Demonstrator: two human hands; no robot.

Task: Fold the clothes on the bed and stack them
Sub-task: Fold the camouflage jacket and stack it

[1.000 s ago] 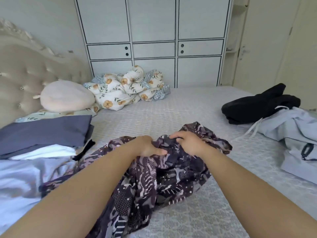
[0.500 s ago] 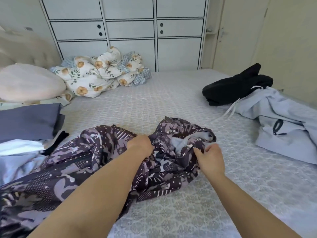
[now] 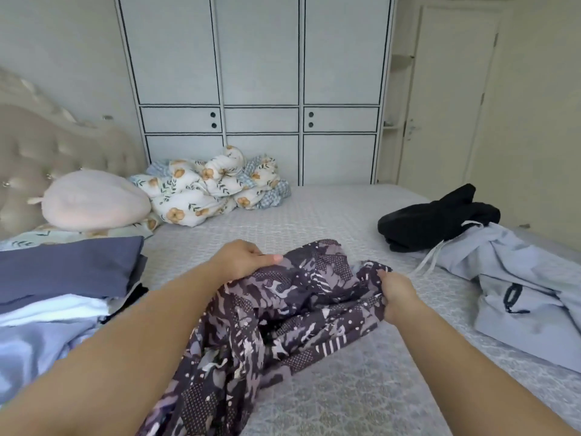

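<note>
Gripping the patterned garment (image 3: 283,313) with both hands, we have it bunched in the middle of the bed (image 3: 330,221), its dark purple and grey print trailing down toward us. Our left hand (image 3: 242,259) clutches a fold at the garment's far left edge, thumb laid flat along the top of the cloth. Our right hand (image 3: 397,295) pinches the fabric at its right side, fingers curled around a gathered edge. Between the two hands the cloth sags in loose creases.

To our left sits a stack of folded clothes (image 3: 63,278), a slate-blue piece on top with white and pale blue layers beneath. On the right side of the bed lie a black garment (image 3: 437,221) and, touching it, a pale lavender hoodie (image 3: 528,287) with white drawstrings; whether the black piece is folded we cannot quite tell. At the far end a floral quilt (image 3: 204,190) is heaped beside a pink pillow (image 3: 94,201), near the tufted headboard (image 3: 47,152). A white wardrobe (image 3: 257,89) stands behind the bed.
</note>
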